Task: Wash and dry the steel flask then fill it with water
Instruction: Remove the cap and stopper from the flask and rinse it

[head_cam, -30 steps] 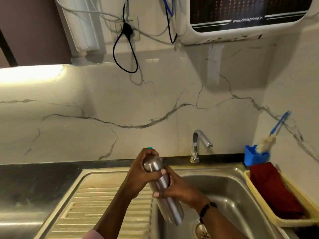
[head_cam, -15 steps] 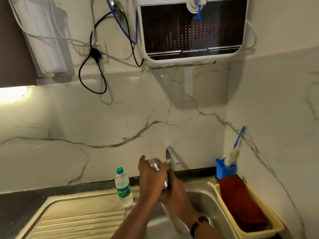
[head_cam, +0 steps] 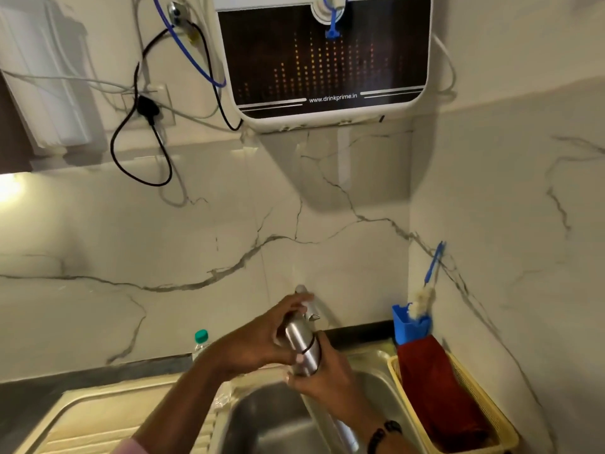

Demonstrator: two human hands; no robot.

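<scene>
We are curling the fingers of our left hand around the upper part of the steel flask, fingertips reaching over its cap end, while our right hand is gripping the flask lower down, fingers wrapped round the body just under a thin dark ring. The flask is tilting up and a little left, held in the air above the steel sink, with the tap partly hidden just behind it. A dark beaded bracelet is sitting on our right wrist. Behind our left forearm a clear plastic water bottle with a green cap is standing on the sink's edge; we cannot tell how full it is. To the right, a yellow plastic basket is holding a folded dark red cloth, and at its far end a small blue holder is keeping a blue-handled bottle brush leaning against the marble wall. Above, a wall-mounted water purifier is hanging with cables and a blue tube beside it.
</scene>
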